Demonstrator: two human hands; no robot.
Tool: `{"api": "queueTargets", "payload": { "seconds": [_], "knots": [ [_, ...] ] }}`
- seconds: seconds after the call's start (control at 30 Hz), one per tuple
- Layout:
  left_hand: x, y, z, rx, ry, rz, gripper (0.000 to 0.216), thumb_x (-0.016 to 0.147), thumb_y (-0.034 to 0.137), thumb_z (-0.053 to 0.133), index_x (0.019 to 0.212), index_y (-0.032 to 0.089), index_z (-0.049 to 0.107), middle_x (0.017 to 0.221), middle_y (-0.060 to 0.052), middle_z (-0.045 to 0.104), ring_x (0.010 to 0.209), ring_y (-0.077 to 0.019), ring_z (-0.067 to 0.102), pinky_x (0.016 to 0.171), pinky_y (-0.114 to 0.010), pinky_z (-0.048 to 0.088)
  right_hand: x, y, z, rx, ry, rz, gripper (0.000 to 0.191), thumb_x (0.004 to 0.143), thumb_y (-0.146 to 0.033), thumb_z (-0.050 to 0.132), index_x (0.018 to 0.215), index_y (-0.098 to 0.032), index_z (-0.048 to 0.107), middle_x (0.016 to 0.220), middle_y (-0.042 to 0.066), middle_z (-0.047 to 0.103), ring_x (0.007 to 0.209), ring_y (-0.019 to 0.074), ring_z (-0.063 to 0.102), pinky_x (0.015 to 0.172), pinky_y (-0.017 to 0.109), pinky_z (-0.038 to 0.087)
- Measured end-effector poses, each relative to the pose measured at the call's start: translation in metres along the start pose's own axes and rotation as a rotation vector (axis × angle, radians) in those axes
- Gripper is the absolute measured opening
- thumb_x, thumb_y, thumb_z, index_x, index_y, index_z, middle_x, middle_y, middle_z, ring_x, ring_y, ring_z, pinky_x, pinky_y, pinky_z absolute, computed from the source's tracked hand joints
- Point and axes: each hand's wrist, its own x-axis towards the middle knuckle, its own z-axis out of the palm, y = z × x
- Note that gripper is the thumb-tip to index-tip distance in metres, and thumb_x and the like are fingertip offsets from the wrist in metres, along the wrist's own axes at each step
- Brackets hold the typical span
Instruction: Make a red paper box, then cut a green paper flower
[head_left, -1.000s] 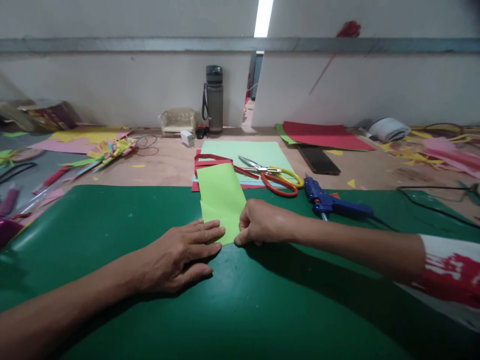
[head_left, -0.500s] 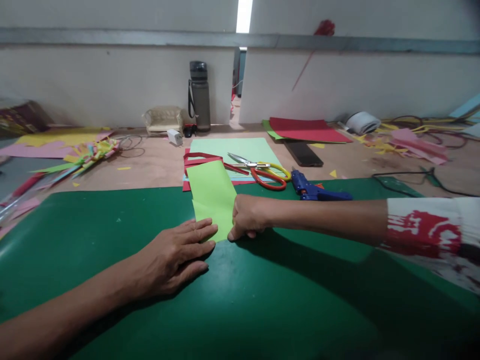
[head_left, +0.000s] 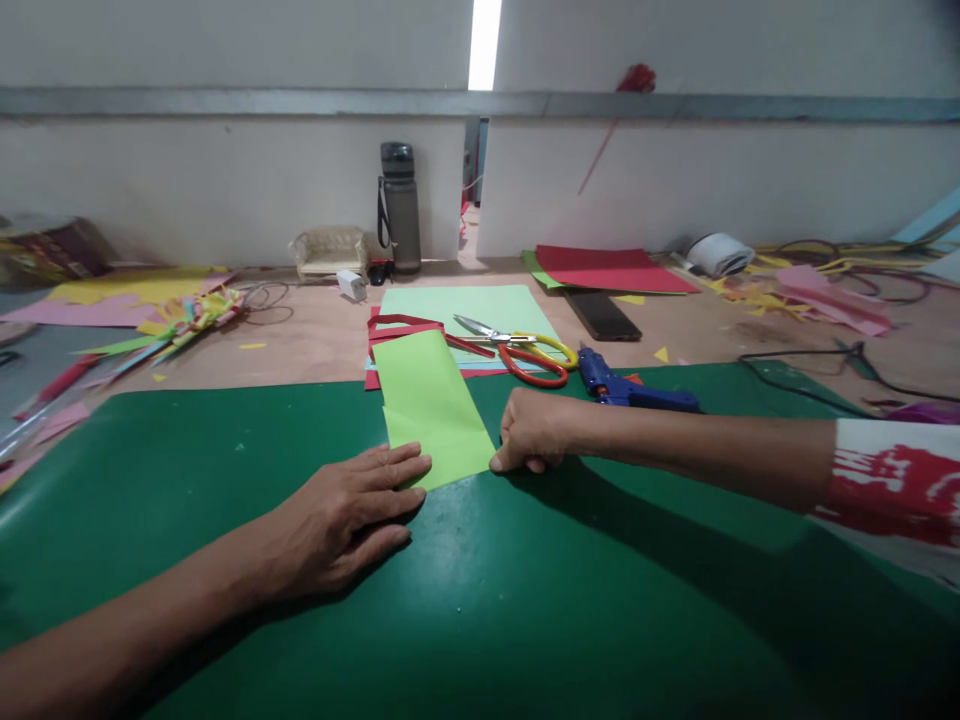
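- Paper, light green, 1 strip (head_left: 431,400): in front of me, near end on the green mat (head_left: 465,620), far end over the pale green sheets (head_left: 465,298) and red strips (head_left: 409,320); left edge stepped.
- Left hand, mine (head_left: 352,510): laid palm down, fingers stretched out, fingertips on the paper's near left edge; grasping nothing.
- Right hand, mine (head_left: 529,430): fingers curled in, thumb tip at the paper's near right corner (whether I pinch the corner or only press it, I cannot tell).
- Sleeve, white and red (head_left: 892,480): on my right arm.
- Scissors, 1 pair (head_left: 512,339): on the pale sheets, beyond my right hand; 1 handle red, 1 yellow.
- Glue gun, blue (head_left: 630,391): on its side, just right of the scissors.
- Phone, black (head_left: 606,315): flat, partly beneath a red sheet (head_left: 611,268).
- Bottle, grey (head_left: 405,220): upright near the wall.
- Toy sofa, cream (head_left: 330,250): left of the bottle, a white plug (head_left: 350,285) in front.
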Motion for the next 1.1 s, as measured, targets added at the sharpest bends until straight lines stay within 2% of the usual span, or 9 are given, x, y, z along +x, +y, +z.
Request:
{"api": "queueTargets", "payload": {
  "seconds": [0.3, 0.43, 0.53, 0.6, 0.67, 0.73, 0.8, 0.9, 1.1],
  "knots": [
    [-0.001, -0.003, 0.002, -0.014, 0.006, -0.007, 0.033, 0.09, 0.024, 0.048, 0.12, 0.016, 0.059, 0.136, -0.013, 0.051, 0.132, -0.025, 0.04, 0.107, -0.046, 0.037, 0.0, 0.015, 0.001, -0.022, 0.067, 0.003, 0.032, 0.068, -0.031, 0.068, 0.045, -0.018, 0.049, 0.041, -0.003, 0.051, 0.036, 0.0084, 0.039, 0.04, 0.024, 0.033],
    [-0.004, -0.005, 0.002, -0.016, 0.012, -0.009, 0.031, 0.09, 0.023, 0.047, 0.119, 0.018, 0.058, 0.137, -0.012, 0.05, 0.132, -0.024, 0.039, 0.108, -0.045, 0.036, -0.006, 0.02, 0.0, -0.074, 0.123, -0.06, 0.027, 0.07, -0.026, 0.065, 0.048, -0.017, 0.052, 0.044, -0.002, 0.055, 0.037, 0.0096, 0.043, 0.042, 0.024, 0.033],
    [0.001, -0.001, -0.001, -0.007, 0.03, -0.012, 0.025, 0.092, 0.023, 0.045, 0.111, 0.018, 0.06, 0.133, -0.011, 0.054, 0.128, -0.0232, 0.044, 0.106, -0.043, 0.035, -0.018, 0.022, 0.007, -0.149, 0.294, -0.186, 0.015, 0.077, -0.019, 0.058, 0.063, -0.015, 0.063, 0.062, 0.004, 0.064, 0.056, 0.015, 0.054, 0.05, 0.025, 0.033],
    [0.01, 0.006, -0.004, 0.031, 0.018, -0.022, 0.024, 0.092, 0.03, 0.045, 0.106, 0.018, 0.061, 0.123, -0.011, 0.059, 0.116, -0.0241, 0.051, 0.1, -0.043, 0.037, -0.024, 0.025, 0.017, -0.205, 0.41, -0.32, 0.019, 0.083, -0.014, 0.05, 0.083, -0.017, 0.068, 0.082, 0.006, 0.066, 0.072, 0.017, 0.057, 0.056, 0.025, 0.033],
    [0.024, 0.013, -0.006, 0.126, -0.027, -0.049, 0.039, 0.088, 0.047, 0.049, 0.114, 0.02, 0.059, 0.109, -0.011, 0.06, 0.097, -0.0252, 0.054, 0.089, -0.044, 0.041, -0.024, 0.029, 0.03, -0.405, 0.503, -0.596, 0.025, 0.085, -0.01, 0.047, 0.093, -0.021, 0.069, 0.085, 0.006, 0.064, 0.073, 0.0166, 0.056, 0.056, 0.025, 0.03],
    [0.039, 0.019, -0.007, 0.236, -0.085, -0.067, 0.052, 0.083, 0.061, 0.046, 0.121, 0.026, 0.055, 0.094, -0.009, 0.056, 0.081, -0.0236, 0.05, 0.077, -0.042, 0.041, -0.02, 0.035, 0.042, -0.562, 0.575, -0.704, 0.031, 0.086, -0.007, 0.044, 0.097, -0.023, 0.069, 0.085, 0.006, 0.062, 0.072, 0.0165, 0.053, 0.055, 0.026, 0.027],
    [0.047, 0.021, -0.006, 0.273, -0.123, -0.06, 0.057, 0.083, 0.065, 0.04, 0.122, 0.027, 0.055, 0.087, -0.007, 0.052, 0.075, -0.0216, 0.046, 0.072, -0.038, 0.04, -0.015, 0.04, 0.049, -0.636, 0.619, -0.734, 0.031, 0.088, -0.007, 0.044, 0.098, -0.024, 0.068, 0.083, 0.005, 0.06, 0.071, 0.0165, 0.05, 0.054, 0.027, 0.025],
    [0.043, 0.017, -0.005, 0.242, -0.121, -0.038, 0.054, 0.086, 0.061, 0.038, 0.123, 0.025, 0.055, 0.091, -0.009, 0.052, 0.079, -0.0219, 0.046, 0.075, -0.037, 0.039, -0.01, 0.045, 0.052, -0.664, 0.663, -0.77, 0.028, 0.089, -0.01, 0.046, 0.1, -0.024, 0.066, 0.082, 0.004, 0.058, 0.07, 0.0167, 0.047, 0.055, 0.028, 0.025],
    [0.001, 0.01, -0.006, 0.148, -0.048, -0.049, 0.041, 0.091, 0.046, 0.041, 0.118, 0.02, 0.057, 0.114, -0.013, 0.053, 0.101, -0.0261, 0.047, 0.092, -0.043, 0.036, -0.006, 0.05, 0.054, -0.65, 0.721, -0.819, 0.032, 0.089, -0.005, 0.041, 0.099, -0.022, 0.066, 0.08, 0.004, 0.057, 0.068, 0.0166, 0.045, 0.056, 0.029, 0.024]
  ]
}}
